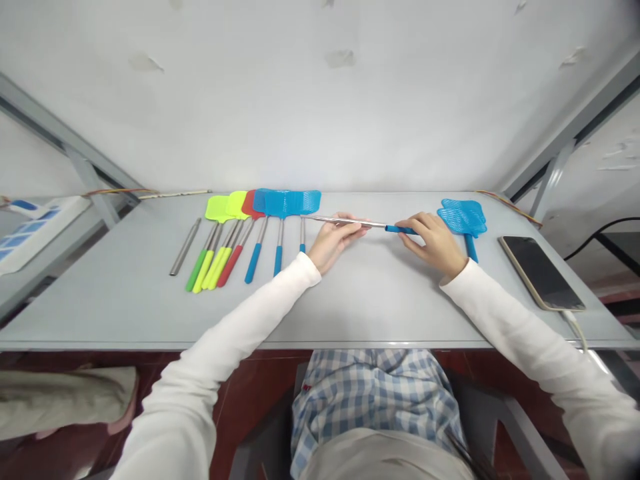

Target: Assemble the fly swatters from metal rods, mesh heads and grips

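Observation:
My left hand [336,241] is closed round a thin metal rod [376,224], held nearly level above the table. At the rod's right end is a blue handle sleeve [396,229], pinched by the fingers of my right hand [434,241]. How far the rod sits inside the sleeve is hidden. Left of my hands lies a row of fly swatters with blue [283,203], red [253,205] and yellow-green heads [218,209], their coloured handles toward me. Beyond my right hand lie blue swatter heads [463,217] and a blue handle [471,248].
A bare metal tube [185,247] lies at the row's left end. On the right a smartphone [543,273] is plugged into a white cable [574,325]. The grey table [370,313] meets a white wall. A power strip [43,230] lies at far left; someone's leg [65,402] shows below.

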{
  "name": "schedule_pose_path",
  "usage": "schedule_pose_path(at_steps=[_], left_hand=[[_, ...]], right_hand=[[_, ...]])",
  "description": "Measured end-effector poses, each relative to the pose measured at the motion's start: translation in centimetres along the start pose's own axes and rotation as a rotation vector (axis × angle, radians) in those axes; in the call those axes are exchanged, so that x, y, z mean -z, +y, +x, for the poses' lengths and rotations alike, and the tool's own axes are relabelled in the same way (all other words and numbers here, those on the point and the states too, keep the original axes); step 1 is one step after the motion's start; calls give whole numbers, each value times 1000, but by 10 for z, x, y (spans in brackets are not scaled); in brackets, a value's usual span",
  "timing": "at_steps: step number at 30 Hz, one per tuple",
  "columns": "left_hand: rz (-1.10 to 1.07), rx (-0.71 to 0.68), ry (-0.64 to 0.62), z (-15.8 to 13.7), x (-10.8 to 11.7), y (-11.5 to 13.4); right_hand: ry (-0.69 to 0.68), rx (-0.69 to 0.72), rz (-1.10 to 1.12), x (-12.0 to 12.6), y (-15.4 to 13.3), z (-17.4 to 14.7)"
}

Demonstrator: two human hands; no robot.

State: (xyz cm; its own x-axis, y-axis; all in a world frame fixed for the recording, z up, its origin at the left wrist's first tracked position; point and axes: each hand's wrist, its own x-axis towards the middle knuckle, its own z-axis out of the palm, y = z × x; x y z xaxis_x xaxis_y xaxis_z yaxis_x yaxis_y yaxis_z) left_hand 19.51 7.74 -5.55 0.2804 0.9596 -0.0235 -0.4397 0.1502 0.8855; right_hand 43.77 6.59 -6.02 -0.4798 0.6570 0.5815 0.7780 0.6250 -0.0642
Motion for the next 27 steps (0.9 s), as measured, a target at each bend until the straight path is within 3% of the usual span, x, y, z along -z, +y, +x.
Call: schedule_pose_path(at_steps=[13, 19, 27], left_hand=[[1, 43, 15, -3, 2, -14], [-45, 13, 32, -2, 7, -17], [-113, 156, 42, 0, 10, -18]], right_hand=[[25, 22, -184, -6, 2, -5], [44, -21, -80, -10, -3, -6], [48, -66, 179, -11, -5, -6]])
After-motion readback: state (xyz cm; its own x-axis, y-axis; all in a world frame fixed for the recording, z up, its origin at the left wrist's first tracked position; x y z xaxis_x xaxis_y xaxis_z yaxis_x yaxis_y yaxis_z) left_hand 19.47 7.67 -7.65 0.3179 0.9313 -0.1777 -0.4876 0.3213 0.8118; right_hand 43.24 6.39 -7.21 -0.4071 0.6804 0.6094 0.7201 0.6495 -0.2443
